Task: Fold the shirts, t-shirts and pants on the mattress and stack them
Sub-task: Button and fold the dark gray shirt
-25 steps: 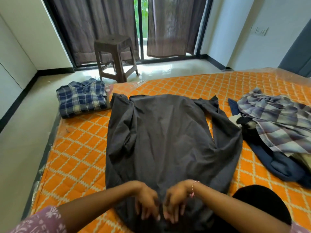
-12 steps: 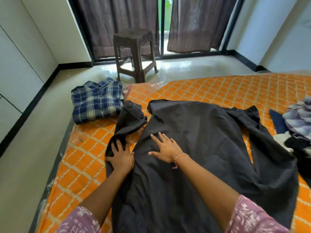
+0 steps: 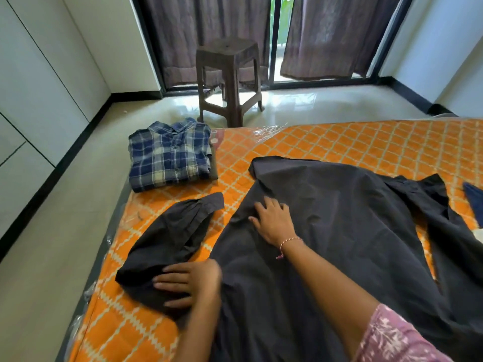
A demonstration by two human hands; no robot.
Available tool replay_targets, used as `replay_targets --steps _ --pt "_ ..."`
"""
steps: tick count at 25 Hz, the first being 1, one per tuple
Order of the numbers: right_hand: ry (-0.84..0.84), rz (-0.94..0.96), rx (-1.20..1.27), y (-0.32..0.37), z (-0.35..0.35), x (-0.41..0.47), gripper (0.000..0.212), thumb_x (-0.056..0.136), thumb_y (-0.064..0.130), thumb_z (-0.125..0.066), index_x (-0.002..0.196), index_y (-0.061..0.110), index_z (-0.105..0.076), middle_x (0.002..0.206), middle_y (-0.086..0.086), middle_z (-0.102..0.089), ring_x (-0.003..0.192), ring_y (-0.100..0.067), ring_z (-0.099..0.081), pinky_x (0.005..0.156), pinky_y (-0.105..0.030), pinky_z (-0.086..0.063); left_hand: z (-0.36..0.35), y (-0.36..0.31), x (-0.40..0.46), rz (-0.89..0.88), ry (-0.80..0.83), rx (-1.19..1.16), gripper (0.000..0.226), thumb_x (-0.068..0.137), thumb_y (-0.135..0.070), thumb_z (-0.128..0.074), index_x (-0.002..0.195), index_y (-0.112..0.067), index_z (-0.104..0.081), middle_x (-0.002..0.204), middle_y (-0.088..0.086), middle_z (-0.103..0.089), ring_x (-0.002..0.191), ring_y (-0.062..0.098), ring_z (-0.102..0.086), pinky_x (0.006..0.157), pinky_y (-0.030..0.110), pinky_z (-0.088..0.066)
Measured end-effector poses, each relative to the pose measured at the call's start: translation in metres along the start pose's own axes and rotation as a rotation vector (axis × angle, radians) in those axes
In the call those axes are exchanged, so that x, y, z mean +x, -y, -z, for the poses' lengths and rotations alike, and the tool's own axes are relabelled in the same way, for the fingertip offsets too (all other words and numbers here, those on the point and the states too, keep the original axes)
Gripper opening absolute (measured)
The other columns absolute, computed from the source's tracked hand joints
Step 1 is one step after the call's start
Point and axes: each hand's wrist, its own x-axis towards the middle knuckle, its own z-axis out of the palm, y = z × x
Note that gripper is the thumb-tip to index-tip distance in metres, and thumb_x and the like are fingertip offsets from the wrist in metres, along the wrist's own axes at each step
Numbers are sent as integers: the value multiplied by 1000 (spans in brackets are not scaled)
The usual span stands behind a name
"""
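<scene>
Dark grey shirt (image 3: 339, 231): spread flat across the middle of the mattress (image 3: 352, 142), one sleeve (image 3: 172, 239) laid out toward the left edge, the other trailing toward the right.
Left hand (image 3: 190, 283): pressed flat on the near end of the left sleeve, fingers straight and close together, gripping nothing.
Right hand (image 3: 274, 220): resting palm-down on the shirt body, fingers slightly spread, gripping nothing; a thin beaded bracelet (image 3: 288, 242) at the wrist.
Blue plaid shirt (image 3: 170, 154): folded, lying at the far left corner of the mattress, apart from the grey shirt.
Navy garment (image 3: 474, 202): a corner only, at the right edge.
Mattress: orange with a pale lattice pattern, clear plastic wrap along its edges, lying low on a glossy pale floor (image 3: 300, 103).
Brown plastic stool (image 3: 228, 77): on the floor beyond the far edge.
Dark curtains (image 3: 326, 35): hung over a black-framed glass door.
White walls, black skirting.
</scene>
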Motion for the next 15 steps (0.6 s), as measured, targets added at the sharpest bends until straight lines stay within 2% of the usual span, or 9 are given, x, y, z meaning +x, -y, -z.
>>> replay_targets --steps 1,3,5,7,8,10,11,12,15 --pt "31 -12 14 -5 2 14 57 99 48 -32 147 18 -26 156 -13 -18 143 -26 -18 112 -47 -19 -11 -25 -18 -86 23 -69 59 97 -21 -40 146 6 -18 156 25 -10 146 34 -6 112 62 -13" --pt "90 -29 17 -14 5 38 62 100 48 -28 152 20 -10 160 -10 -2 148 -23 0 116 -50 -6 -28 -80 -30 -408 170 -124 72 95 -31 -49 150 -3 -13 158 21 -2 146 32 1 115 51 -5" --pt "7 -75 12 -32 7 64 57 102 40 -27 151 15 -14 159 -11 -9 147 -23 -5 116 -49 -5 -43 -136 2 -583 71 -149 54 97 -36 -43 142 -7 -36 150 17 -31 140 31 -25 112 45 -22" --pt "-188 -187 -1 -62 16 89 46 100 26 -34 144 11 -34 150 -16 -33 140 -28 -27 114 -47 -16 -60 -187 48 -567 121 -176 47 98 -41 -38 127 -6 -53 133 14 -52 124 33 -46 100 43 -38" --pt "-186 -222 -7 -81 23 102 41 98 21 -36 137 12 -43 142 -14 -45 133 -29 -38 111 -45 -23 -71 -210 71 -505 196 -164 51 98 -45 -40 125 -5 -55 130 14 -55 120 35 -50 98 41 -42" --pt "37 -194 59 -112 34 121 35 97 23 -39 129 18 -53 134 -9 -54 126 -29 -46 110 -47 -27 -92 -241 100 -350 406 -220 62 91 -51 -52 127 -1 -54 131 16 -56 118 35 -54 96 37 -46" --pt "150 -147 83 -118 34 125 35 98 29 -40 130 21 -52 136 -6 -54 128 -27 -45 112 -51 -22 -102 -250 107 -296 451 -254 64 86 -49 -60 125 0 -55 128 16 -58 116 34 -56 93 35 -49" --pt "187 -108 67 -117 34 126 39 98 36 -41 134 23 -48 139 -5 -51 132 -25 -41 113 -55 -13 -110 -258 112 -269 456 -253 60 83 -43 -66 122 1 -57 125 16 -60 113 33 -59 87 32 -50" --pt "-25 -73 -56 -96 7 122 59 95 55 -33 146 25 -31 152 -10 -32 143 -22 -24 112 -59 4 -125 -292 120 -211 443 -403 30 85 -21 -60 107 0 -63 112 18 -65 99 32 -63 73 28 -51"
